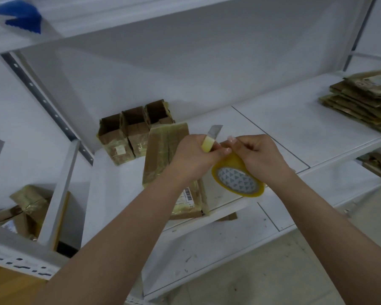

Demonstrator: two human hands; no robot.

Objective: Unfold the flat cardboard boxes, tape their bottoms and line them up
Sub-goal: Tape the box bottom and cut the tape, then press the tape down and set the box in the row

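Mid-frame, my left hand (194,155) grips the knife (211,137), my right hand (260,157) pinches the tape (238,177) over the box (163,150).

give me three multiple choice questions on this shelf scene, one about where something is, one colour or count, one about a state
1. Where is the stack of flat cardboard boxes?
A. far right of the shelf
B. on the floor
C. under the left hand

2. How many unfolded boxes stand in a row at the back?
A. one
B. three
C. six

3. What is the left hand doing?
A. resting open on the shelf
B. gripping a yellow-handled knife
C. holding a marker

Answers:
1 A, the flat pile lies at the right end of the shelf.
2 B, three open tops show side by side.
3 B, its fingers curl round the handle, blade up, while the right hand holds the tape roll.
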